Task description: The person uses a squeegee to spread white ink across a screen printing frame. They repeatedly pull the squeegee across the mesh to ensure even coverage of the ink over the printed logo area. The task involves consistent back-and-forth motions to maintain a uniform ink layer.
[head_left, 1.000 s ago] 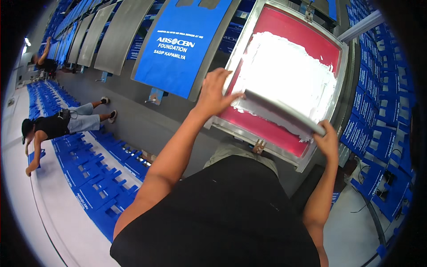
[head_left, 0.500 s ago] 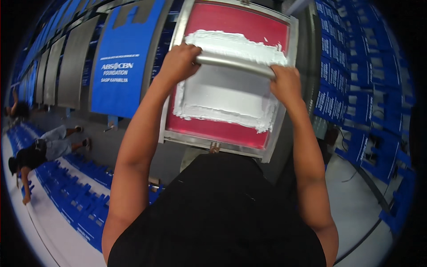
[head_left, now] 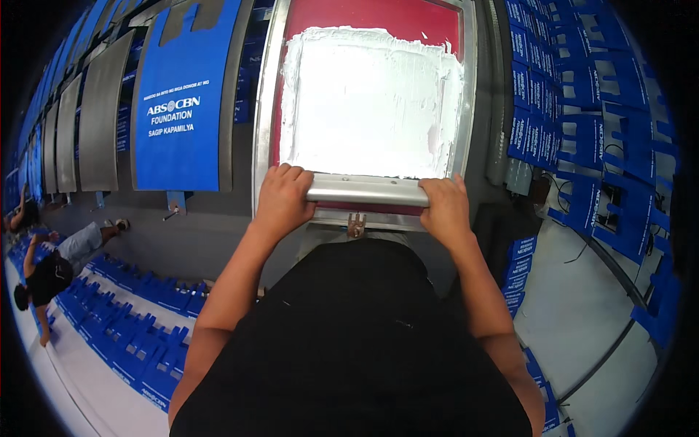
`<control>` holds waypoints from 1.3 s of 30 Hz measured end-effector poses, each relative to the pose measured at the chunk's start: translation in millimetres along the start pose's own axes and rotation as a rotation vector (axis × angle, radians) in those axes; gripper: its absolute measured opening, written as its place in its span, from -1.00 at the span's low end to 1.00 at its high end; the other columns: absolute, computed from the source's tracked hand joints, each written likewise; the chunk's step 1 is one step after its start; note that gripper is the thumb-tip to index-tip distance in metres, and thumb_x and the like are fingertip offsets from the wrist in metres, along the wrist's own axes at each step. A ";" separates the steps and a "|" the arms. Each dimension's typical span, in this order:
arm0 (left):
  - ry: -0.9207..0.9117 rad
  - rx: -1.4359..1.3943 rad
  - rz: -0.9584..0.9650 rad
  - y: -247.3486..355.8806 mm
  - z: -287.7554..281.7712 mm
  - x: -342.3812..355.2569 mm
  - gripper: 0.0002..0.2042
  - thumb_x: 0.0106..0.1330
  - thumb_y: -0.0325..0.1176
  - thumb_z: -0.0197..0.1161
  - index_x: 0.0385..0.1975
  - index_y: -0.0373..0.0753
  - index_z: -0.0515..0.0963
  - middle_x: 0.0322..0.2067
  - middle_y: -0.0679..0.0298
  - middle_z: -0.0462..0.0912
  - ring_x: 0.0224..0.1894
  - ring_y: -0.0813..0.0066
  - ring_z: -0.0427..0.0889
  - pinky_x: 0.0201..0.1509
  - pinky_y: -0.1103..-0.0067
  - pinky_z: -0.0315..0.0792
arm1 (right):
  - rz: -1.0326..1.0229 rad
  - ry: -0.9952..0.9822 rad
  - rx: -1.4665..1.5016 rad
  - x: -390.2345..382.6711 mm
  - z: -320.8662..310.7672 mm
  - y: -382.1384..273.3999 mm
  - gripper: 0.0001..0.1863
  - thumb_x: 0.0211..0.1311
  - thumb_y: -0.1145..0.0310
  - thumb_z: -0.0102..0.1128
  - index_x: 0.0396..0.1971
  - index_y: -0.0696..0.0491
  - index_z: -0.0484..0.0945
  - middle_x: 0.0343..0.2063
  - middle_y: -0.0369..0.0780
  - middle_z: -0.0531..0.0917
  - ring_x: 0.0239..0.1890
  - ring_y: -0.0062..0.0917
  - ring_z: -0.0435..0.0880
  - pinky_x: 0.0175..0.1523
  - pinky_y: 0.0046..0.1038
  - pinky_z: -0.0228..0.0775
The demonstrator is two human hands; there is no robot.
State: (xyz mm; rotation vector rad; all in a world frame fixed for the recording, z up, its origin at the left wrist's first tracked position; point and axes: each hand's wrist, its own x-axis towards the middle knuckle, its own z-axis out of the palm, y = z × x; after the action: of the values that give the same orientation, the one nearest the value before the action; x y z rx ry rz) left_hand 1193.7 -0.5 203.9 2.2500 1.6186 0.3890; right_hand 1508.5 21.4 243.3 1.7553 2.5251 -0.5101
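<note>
“Both ends of the bar [head_left: 368, 191] were held?”

“Yes. The left hand [head_left: 284, 200] had its fingers wrapped round the left end, and the right hand [head_left: 448, 210] gripped the other end the same way, knuckles up.”

“What was the bar like, and where?”

“Smooth, dull silver metal, rounded along its length, with small round rivets. It lay crosswise at the near end of the frame [head_left: 266, 95]. I couldn't tell how firmly it pressed down.”

“And the frame?”

“Pale metal, a long rectangle with straight rails. Inside it was stretched a flat red mesh [head_left: 364, 13], mostly covered by white paste [head_left: 364, 102], which was smooth in the middle and ridged and ragged round its borders. A small metal clamp [head_left: 356, 224] sat at the frame's near edge.”

“Anything left of the frame?”

“A bag [head_left: 182, 65], flat blue sheet with a cut-out top and white print, on a stiff grey board. Farther left stood a bare grey board [head_left: 102, 116], and beyond the frame's lower left a co-worker [head_left: 54, 273] leaned over a pale surface.”

“To its right?”

“Rows of thin blue sheets [head_left: 535, 116], overlapping, printed in white.”
</note>
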 end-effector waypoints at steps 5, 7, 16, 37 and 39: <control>-0.051 -0.040 -0.056 -3.2 14.0 -0.5 -0.66 -0.20 -0.49 0.35 -0.31 -0.21 0.55 -0.36 0.19 0.60 -0.22 0.18 0.54 -0.08 0.32 0.39 | 0.036 -0.106 -0.016 11.6 4.2 7.8 -0.60 -0.29 0.61 0.17 -0.28 0.07 0.62 -0.32 -0.14 0.68 -0.16 -0.24 0.61 0.35 0.00 0.07; 0.198 -0.045 0.033 -5.0 40.2 -28.9 -0.58 -0.27 -0.57 0.32 -0.27 -0.23 0.53 -0.32 0.16 0.60 -0.18 0.15 0.55 -0.04 0.32 0.39 | -0.004 -0.003 -0.021 -5.7 21.3 4.7 -0.58 -0.34 0.63 0.18 -0.29 0.08 0.62 -0.31 -0.17 0.68 -0.14 -0.26 0.61 0.36 0.04 0.04; 0.147 0.104 -0.081 -69.7 -5.5 186.1 -0.85 -0.09 -0.33 0.36 -0.48 -0.16 0.64 -0.55 0.06 0.64 -0.41 0.08 0.65 -0.26 0.26 0.51 | -0.025 0.065 -0.201 188.0 -30.7 63.3 -0.57 -0.15 0.45 0.19 -0.15 -0.06 0.64 -0.39 -0.12 0.69 -0.20 -0.26 0.66 0.33 -0.07 0.06; 0.006 0.075 -0.096 -75.8 -24.8 216.8 -0.68 0.02 -0.13 0.42 -0.27 -0.15 0.66 -0.48 0.11 0.68 -0.40 0.12 0.67 -0.24 0.32 0.52 | 0.013 0.004 -0.103 212.3 -55.4 69.7 -0.60 -0.06 0.42 0.15 -0.11 -0.06 0.64 -0.33 -0.06 0.69 -0.24 -0.25 0.68 0.27 -0.10 0.15; -0.003 0.087 -0.119 -63.2 -30.0 178.5 -0.64 0.04 -0.07 0.42 -0.24 -0.16 0.65 -0.49 0.12 0.67 -0.38 0.13 0.67 -0.25 0.32 0.52 | 0.001 0.004 -0.112 176.7 -55.4 50.8 -0.58 -0.06 0.43 0.14 -0.10 -0.08 0.64 -0.33 -0.06 0.69 -0.22 -0.24 0.68 0.28 -0.09 0.15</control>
State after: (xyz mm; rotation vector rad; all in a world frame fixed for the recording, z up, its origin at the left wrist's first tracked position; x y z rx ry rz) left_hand 1183.1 190.8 208.2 2.2010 1.7894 0.2902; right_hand 1499.5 213.2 246.9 1.7200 2.5025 -0.3567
